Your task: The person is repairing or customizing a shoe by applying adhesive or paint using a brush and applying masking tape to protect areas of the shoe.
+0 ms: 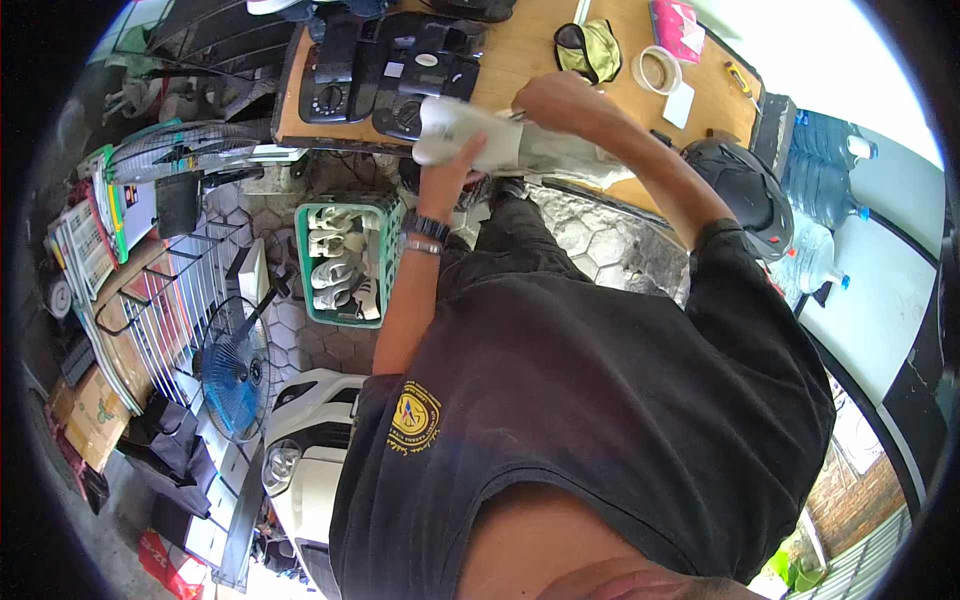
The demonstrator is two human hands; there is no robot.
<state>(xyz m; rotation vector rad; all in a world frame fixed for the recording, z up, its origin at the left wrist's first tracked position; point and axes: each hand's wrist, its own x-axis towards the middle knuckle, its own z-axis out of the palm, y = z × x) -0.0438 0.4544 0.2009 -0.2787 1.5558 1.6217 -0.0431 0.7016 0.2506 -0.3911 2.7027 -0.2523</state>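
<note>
Cardboard boxes [95, 415], brown and flattened at the corners, sit at the far left on the floor, with a stack of flat printed packages [85, 240] in white, green and yellow leaning above them and a red wrapper [165, 565] lying at the lower edge. Beside these stand white wire fan guards [175, 320], a blue fan blade [230, 375] and a grey fan grille [175, 150]. Further right, a green plastic crate [385, 215] holds white moulded parts, just left of the person's forearm. The left hand [450, 170], with a dark watch at the wrist, grips the lower side of a white plastic housing [470, 130], fingers curled round its edge. That housing is held in the air at the front edge of the wooden table [530, 55], just in front of black fan base units [400, 70] with round dials and small pale labels. The right hand [555, 100] rests on top of the housing's right end, fingers closed down on it; what the fingertips pinch cannot be told. On the table further right lie a yellow-green cloth [590, 50], a roll of tape [657, 70], a white card [679, 105] and a pink packet [677, 25]. A black helmet [745, 185] sits at the table's right end, with large blue water bottles [825, 165] beyond.
</note>
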